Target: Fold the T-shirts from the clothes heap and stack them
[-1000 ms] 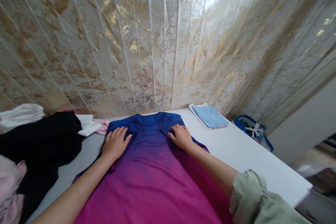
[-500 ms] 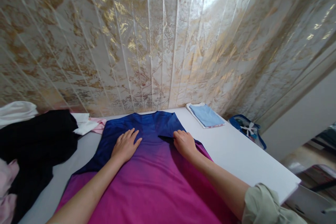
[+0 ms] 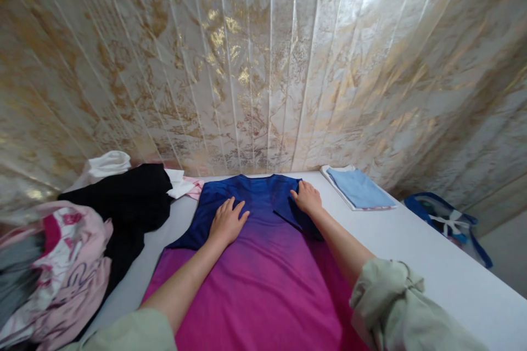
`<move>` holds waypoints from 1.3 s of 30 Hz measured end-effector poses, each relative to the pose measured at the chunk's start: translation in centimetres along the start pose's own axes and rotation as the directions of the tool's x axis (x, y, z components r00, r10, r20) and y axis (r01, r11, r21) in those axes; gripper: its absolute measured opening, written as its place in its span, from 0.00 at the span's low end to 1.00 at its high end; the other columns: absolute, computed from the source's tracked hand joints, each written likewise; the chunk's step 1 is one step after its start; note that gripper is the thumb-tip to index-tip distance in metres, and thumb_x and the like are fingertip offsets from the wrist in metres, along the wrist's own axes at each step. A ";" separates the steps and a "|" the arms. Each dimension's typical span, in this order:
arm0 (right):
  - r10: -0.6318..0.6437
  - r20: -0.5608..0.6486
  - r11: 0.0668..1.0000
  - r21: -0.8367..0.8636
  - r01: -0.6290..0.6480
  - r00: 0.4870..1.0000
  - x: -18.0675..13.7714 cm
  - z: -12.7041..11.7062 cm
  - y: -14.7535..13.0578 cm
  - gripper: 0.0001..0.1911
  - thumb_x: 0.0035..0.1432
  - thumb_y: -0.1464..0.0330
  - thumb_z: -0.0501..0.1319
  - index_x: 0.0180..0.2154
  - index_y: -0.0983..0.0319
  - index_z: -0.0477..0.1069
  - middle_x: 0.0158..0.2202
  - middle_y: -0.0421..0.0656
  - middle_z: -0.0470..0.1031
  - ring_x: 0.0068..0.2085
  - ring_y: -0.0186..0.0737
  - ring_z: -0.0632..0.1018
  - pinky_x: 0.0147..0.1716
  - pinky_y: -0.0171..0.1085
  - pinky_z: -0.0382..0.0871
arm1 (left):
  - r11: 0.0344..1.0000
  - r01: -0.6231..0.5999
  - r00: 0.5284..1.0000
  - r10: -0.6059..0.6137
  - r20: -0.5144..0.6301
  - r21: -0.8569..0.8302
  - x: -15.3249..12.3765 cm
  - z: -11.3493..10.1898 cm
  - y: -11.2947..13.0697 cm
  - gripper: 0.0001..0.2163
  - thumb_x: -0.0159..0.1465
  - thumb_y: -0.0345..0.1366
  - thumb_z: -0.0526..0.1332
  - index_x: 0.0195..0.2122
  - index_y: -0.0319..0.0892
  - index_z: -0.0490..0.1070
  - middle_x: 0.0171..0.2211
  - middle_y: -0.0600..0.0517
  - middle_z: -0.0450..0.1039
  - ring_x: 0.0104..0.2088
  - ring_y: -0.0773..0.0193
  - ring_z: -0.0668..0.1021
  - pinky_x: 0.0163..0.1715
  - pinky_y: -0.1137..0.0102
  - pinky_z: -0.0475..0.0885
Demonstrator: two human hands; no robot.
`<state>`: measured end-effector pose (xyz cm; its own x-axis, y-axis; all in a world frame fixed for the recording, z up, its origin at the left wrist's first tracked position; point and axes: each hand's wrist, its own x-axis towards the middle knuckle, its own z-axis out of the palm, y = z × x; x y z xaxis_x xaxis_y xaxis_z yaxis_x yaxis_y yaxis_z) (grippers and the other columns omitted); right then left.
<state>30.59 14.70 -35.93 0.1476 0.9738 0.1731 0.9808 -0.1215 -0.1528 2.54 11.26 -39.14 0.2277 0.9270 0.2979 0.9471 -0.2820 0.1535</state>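
One blue-to-magenta garment (image 3: pixel 259 263) lies spread out, with the left hand (image 3: pixel 228 223) and the right hand (image 3: pixel 308 197) on it

In the head view, the garment covers the middle of the white tabletop (image 3: pixel 415 255), its neckline toward the patterned curtain (image 3: pixel 255 66) and its magenta part running out of the bottom of the picture. Deep blue fills the shoulders and fades through purple; soft wrinkles cross the body.

The left hand rests palm down on the upper part, fingers extended and thumb apart, so its grip is loose and holds nothing. The right hand is at the opposite shoulder, touching a dark blue flap (image 3: pixel 294 216) that is folded inward over the garment. Its fingers curve over the edge; whether this grip pinches the cloth, one cannot tell. Both arms wear pale green sleeves (image 3: pixel 382 296), the right one visibly rolled up.

To the person's left, a loose heap holds a black garment (image 3: pixel 127 200), pink clothing (image 3: pixel 88 279), grey cloth (image 3: pixel 16 274) and a bunched white cloth (image 3: pixel 109 164) behind. To the right, near the curtain, a light blue cloth (image 3: pixel 360 187) lies folded on top of folded white fabric (image 3: pixel 325 174). Beyond the tabletop's right edge is a see-through bag (image 3: pixel 438 209) with blue trim and a white bow (image 3: pixel 453 223).
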 end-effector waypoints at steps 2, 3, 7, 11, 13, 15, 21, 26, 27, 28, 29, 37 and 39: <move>0.028 0.050 1.000 -0.006 -0.027 0.998 0.6 1.2 0.7 0.30 0.68 0.56 0.46 0.64 0.68 0.55 0.66 0.56 0.55 0.65 0.50 0.58 0.59 0.49 0.52 | 1.000 0.002 1.000 -0.002 -0.004 -0.008 0.0 0.1 0.0 0.22 0.68 0.49 0.49 0.59 0.45 0.67 0.63 0.42 0.62 0.63 0.50 0.64 0.60 0.56 0.59; 0.031 0.064 0.999 -0.011 -0.030 0.997 0.6 1.6 1.1 0.31 0.68 0.56 0.45 0.64 0.68 0.54 0.66 0.56 0.54 0.65 0.50 0.58 0.60 0.50 0.51 | 1.000 0.001 1.000 -0.001 -0.003 -0.016 0.0 0.1 0.0 0.23 0.68 0.49 0.49 0.59 0.45 0.67 0.63 0.42 0.62 0.63 0.50 0.64 0.60 0.56 0.59; 0.031 0.058 0.999 -0.042 -0.029 0.998 0.4 1.2 0.5 0.30 0.66 0.56 0.48 0.63 0.67 0.57 0.66 0.57 0.55 0.64 0.52 0.58 0.58 0.51 0.53 | 0.996 0.002 1.000 -0.004 -0.022 -0.089 0.1 0.2 0.0 0.23 0.67 0.47 0.51 0.59 0.40 0.66 0.61 0.39 0.64 0.62 0.50 0.65 0.61 0.56 0.58; -0.194 -0.011 0.976 0.101 0.194 0.981 -0.8 -0.1 -4.1 0.24 0.65 0.60 0.51 0.58 0.64 0.64 0.60 0.54 0.65 0.58 0.50 0.67 0.54 0.43 0.60 | 0.990 0.008 0.999 -0.016 -0.051 -0.144 0.2 0.0 0.0 0.24 0.68 0.45 0.50 0.60 0.35 0.63 0.62 0.37 0.63 0.61 0.51 0.66 0.61 0.58 0.60; -0.309 0.002 0.922 0.245 0.299 0.951 -2.0 0.1 -7.0 0.21 0.67 0.61 0.48 0.56 0.63 0.66 0.55 0.50 0.70 0.54 0.44 0.71 0.51 0.38 0.62 | 0.988 0.005 0.998 -0.014 -0.058 -0.152 0.2 -0.1 0.0 0.24 0.69 0.44 0.48 0.61 0.34 0.61 0.62 0.38 0.62 0.62 0.53 0.65 0.61 0.60 0.60; -0.362 0.006 0.888 0.307 0.343 0.932 -3.5 1.0 -9.5 0.20 0.68 0.64 0.46 0.56 0.62 0.66 0.54 0.48 0.72 0.54 0.40 0.71 0.52 0.36 0.61 | 0.986 -0.002 0.998 -0.008 -0.060 -0.164 0.1 -0.4 -0.1 0.24 0.70 0.44 0.48 0.60 0.34 0.63 0.62 0.39 0.63 0.62 0.55 0.66 0.61 0.62 0.61; -0.428 -0.075 0.883 0.177 0.434 0.901 -6.3 3.5 -11.5 0.22 0.66 0.68 0.50 0.59 0.62 0.63 0.61 0.49 0.65 0.60 0.42 0.65 0.58 0.40 0.55 | 0.978 -0.058 0.998 0.060 0.002 -0.200 -0.5 -1.3 -0.6 0.22 0.69 0.45 0.49 0.57 0.37 0.68 0.58 0.41 0.69 0.58 0.56 0.70 0.59 0.62 0.63; -0.437 -0.082 0.877 0.184 0.444 0.896 -6.2 3.4 -11.2 0.22 0.65 0.67 0.51 0.59 0.62 0.63 0.61 0.49 0.65 0.60 0.43 0.64 0.59 0.41 0.55 | 0.970 -0.117 0.990 0.130 0.046 -0.214 -0.8 -2.6 -1.3 0.23 0.68 0.47 0.50 0.62 0.43 0.63 0.62 0.45 0.64 0.62 0.58 0.66 0.60 0.63 0.62; -0.436 -0.086 0.876 0.188 0.444 0.896 -6.1 3.4 -11.2 0.22 0.65 0.67 0.51 0.59 0.62 0.63 0.61 0.49 0.65 0.60 0.43 0.64 0.59 0.41 0.55 | 0.977 -0.103 0.993 0.112 0.036 -0.185 -0.7 -2.8 -1.6 0.24 0.69 0.47 0.48 0.63 0.43 0.60 0.63 0.45 0.62 0.63 0.59 0.65 0.61 0.64 0.61; -0.435 -0.091 0.875 0.193 0.444 0.896 -6.1 3.4 -11.3 0.22 0.65 0.67 0.51 0.59 0.63 0.63 0.61 0.49 0.65 0.60 0.43 0.64 0.59 0.41 0.55 | 0.988 -0.069 0.997 0.073 0.024 -0.138 -0.5 -3.0 -2.1 0.25 0.70 0.47 0.47 0.65 0.42 0.57 0.65 0.45 0.59 0.64 0.61 0.63 0.62 0.66 0.59; -0.434 -0.096 0.874 0.198 0.444 0.896 -6.2 3.5 -11.3 0.22 0.65 0.67 0.52 0.59 0.63 0.64 0.60 0.49 0.65 0.60 0.44 0.64 0.59 0.41 0.55 | 0.996 -0.020 1.000 0.022 0.012 -0.082 -0.2 -3.0 -2.7 0.26 0.70 0.46 0.45 0.66 0.40 0.55 0.65 0.44 0.58 0.64 0.61 0.62 0.63 0.66 0.57; -0.455 -0.057 0.867 0.201 0.456 0.889 -5.7 3.1 -10.9 0.24 0.64 0.62 0.54 0.60 0.61 0.63 0.62 0.48 0.64 0.61 0.46 0.64 0.59 0.44 0.55 | 0.985 0.136 0.982 -0.149 0.114 0.110 0.9 -1.2 -6.8 0.30 0.68 0.49 0.47 0.65 0.33 0.55 0.67 0.41 0.52 0.67 0.51 0.56 0.64 0.54 0.52; -0.437 -0.047 0.883 0.167 0.438 0.898 -5.1 2.1 -9.3 0.24 0.65 0.61 0.53 0.60 0.60 0.63 0.63 0.48 0.62 0.62 0.47 0.62 0.60 0.46 0.53 | 0.979 0.130 0.978 -0.153 0.139 0.160 0.9 -1.0 -6.9 0.31 0.68 0.50 0.43 0.66 0.33 0.53 0.68 0.42 0.50 0.67 0.53 0.55 0.64 0.56 0.51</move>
<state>20.42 11.25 -37.40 -0.2900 0.9188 0.2676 0.9094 0.3517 -0.2220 -4.01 13.74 -38.99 0.1095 0.9845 0.1372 0.9925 -0.1158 0.0386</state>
